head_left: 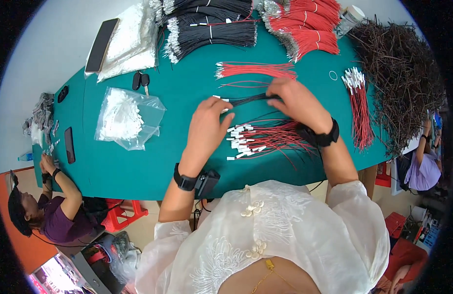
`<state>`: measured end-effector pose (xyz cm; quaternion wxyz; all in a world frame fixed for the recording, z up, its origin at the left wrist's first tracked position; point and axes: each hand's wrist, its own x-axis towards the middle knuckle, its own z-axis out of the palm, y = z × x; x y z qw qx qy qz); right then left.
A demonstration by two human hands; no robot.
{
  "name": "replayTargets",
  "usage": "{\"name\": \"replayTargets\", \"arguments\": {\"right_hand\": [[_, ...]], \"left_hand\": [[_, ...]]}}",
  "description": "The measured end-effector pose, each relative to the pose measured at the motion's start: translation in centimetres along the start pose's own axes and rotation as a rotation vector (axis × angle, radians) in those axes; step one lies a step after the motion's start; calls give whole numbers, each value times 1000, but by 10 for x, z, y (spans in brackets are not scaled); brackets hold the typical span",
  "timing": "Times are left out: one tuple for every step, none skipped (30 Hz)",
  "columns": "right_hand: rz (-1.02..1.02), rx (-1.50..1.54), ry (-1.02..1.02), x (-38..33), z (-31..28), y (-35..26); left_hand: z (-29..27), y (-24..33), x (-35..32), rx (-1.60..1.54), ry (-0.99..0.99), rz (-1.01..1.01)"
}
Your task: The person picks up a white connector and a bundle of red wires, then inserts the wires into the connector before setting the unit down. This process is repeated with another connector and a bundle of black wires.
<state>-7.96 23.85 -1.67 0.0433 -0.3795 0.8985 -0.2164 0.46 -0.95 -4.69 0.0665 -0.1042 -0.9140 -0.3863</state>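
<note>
A thin bundle of black wires (250,99) stretches between my hands above the table. My left hand (207,125) curls its fingers at the end with white connectors, its thumb a little apart. My right hand (296,100) closes its fingers round the other end, hiding the tips. Just beyond lie a few loose red wires (243,84) and a flat bundle of red wires (256,69). Nearer to me, below the black bundle, is a spread pile of red and black wires (270,137) with white connectors at their left ends.
Thick black wire bundles (216,33) and red wire bundles (312,29) lie at the back. On the right are a connector-tipped bundle (361,112) and a dark tangled heap (400,78). A bag of white connectors (123,117), keys (142,81) and phones lie left; a person (55,206) works there.
</note>
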Motion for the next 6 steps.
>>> {"name": "replayTargets", "arguments": {"right_hand": [[-2,-5,7,8,1,3],[7,-68,31,18,3,4],[17,-131,55,27,4,4],[22,-191,79,36,7,4],[5,-257,55,42,10,6],[-11,-323,31,47,13,7]], "left_hand": [[3,-2,5,39,6,7],[5,-3,10,79,13,15],[7,-3,15,119,20,23],[6,-3,18,125,26,29],[4,-3,22,128,22,8],[2,-3,26,131,18,-13]]}}
